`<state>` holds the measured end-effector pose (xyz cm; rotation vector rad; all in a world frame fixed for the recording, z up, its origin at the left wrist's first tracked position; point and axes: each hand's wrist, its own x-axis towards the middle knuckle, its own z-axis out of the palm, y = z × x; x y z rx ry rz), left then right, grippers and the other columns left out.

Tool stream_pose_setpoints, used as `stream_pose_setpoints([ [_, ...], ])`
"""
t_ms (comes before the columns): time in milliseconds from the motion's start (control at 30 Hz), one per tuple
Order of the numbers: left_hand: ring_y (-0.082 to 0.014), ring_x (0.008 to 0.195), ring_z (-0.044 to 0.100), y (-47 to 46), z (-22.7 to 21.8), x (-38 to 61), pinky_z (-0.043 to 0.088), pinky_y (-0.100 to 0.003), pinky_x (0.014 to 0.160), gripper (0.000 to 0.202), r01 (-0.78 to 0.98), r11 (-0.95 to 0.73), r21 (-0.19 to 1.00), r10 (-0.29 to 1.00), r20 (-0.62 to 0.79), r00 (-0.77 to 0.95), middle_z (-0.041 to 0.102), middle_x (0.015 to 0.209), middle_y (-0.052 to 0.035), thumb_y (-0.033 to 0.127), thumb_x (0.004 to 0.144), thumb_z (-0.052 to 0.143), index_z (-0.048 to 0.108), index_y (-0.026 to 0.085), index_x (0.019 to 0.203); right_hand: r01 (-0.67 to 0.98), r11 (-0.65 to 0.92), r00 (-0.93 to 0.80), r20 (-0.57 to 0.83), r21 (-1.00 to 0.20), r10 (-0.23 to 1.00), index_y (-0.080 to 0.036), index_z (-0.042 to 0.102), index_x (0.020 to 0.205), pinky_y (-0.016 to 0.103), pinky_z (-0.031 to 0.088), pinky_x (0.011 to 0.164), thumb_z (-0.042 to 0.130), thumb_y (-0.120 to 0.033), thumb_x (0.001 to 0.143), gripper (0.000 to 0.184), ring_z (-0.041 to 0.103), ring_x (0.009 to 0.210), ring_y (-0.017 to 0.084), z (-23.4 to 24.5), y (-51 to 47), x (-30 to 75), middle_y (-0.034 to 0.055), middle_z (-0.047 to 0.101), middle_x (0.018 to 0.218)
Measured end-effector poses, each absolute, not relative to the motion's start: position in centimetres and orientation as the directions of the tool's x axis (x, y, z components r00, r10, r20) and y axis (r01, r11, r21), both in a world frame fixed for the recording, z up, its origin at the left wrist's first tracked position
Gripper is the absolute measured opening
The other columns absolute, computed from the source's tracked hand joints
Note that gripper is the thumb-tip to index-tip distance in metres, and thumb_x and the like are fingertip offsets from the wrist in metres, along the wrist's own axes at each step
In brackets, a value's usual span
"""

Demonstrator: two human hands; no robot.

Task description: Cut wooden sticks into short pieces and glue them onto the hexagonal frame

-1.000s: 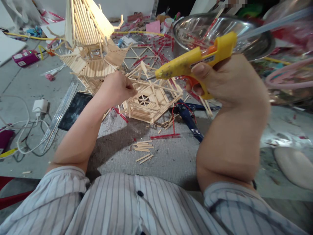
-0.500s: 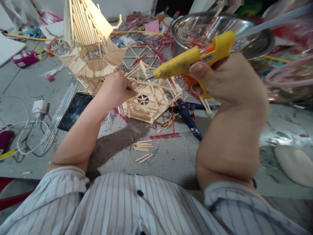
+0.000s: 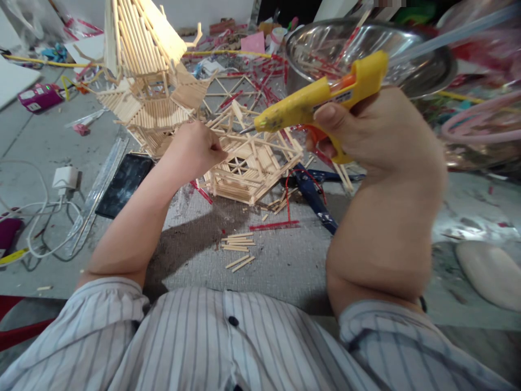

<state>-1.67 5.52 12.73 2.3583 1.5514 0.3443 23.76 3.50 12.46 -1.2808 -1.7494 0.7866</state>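
A yellow hot glue gun (image 3: 297, 108) with an orange trigger is gripped in my right hand (image 3: 362, 122). Its metal nozzle points left, over a hexagonal frame of thin wooden sticks (image 3: 244, 187). My left hand (image 3: 199, 144) is closed at the frame's left side, fingertips pinched together; what they hold, if anything, is hidden. Behind my left hand rises a tiered wooden stick tower (image 3: 157, 108) with upturned roof corners. Several short cut sticks (image 3: 238, 243) lie on the grey table (image 3: 191, 260) in front of the frame.
Blue-handled pliers (image 3: 311, 195) lie right of the frame. A steel bowl (image 3: 299, 70) stands at the back right. Left of my left arm are a black phone (image 3: 124, 184), a white charger (image 3: 65, 178) and cables. Red strips and scraps litter the back.
The glue gun has shifted very slightly to the left with my right hand. My left hand stays pinched in almost the same place at the frame.
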Motion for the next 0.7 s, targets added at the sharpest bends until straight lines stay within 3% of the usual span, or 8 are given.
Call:
stream_pose_setpoints([
  [100,-0.0169,0.073,0.055,5.54,12.77,-1.64,0.041,-0.029,0.073,0.021,0.857,-0.376,0.352,0.921,0.039,0.388,0.054,0.055,-0.0012,0.029,0.078,0.056,0.068,0.017,0.067,0.488,0.296,-0.156,0.252,-0.821,0.955,-0.013,0.058,0.071,0.016,0.026,0.043,0.055,-0.079,0.072,0.066,0.04,0.038,-0.002,12.44,3.51,23.73,-0.0064,0.053,0.051],
  [333,-0.0186,0.071,0.054,5.81,12.61,-1.98,0.042,-0.032,0.073,0.021,0.834,-0.414,0.363,0.902,0.045,0.429,0.049,0.049,-0.0011,0.032,0.077,0.056,0.069,0.018,0.066,0.407,0.29,-0.149,0.25,-0.866,0.957,-0.015,0.058,0.069,0.014,0.027,0.033,0.064,-0.079,0.066,0.065,0.041,0.035,0.0,12.6,3.47,23.4,-0.0065,0.053,0.049],
  [700,-0.0182,0.072,0.055,5.23,13.4,-1.36,0.04,-0.032,0.072,0.02,0.872,-0.363,0.329,0.92,-0.019,0.39,0.052,0.053,-0.002,0.028,0.08,0.057,0.069,0.017,0.068,0.418,0.285,-0.153,0.242,-0.863,0.958,-0.015,0.058,0.069,0.016,0.026,0.036,0.063,-0.079,0.068,0.065,0.041,0.037,0.001,12.43,3.49,23.53,-0.0049,0.052,0.05],
])
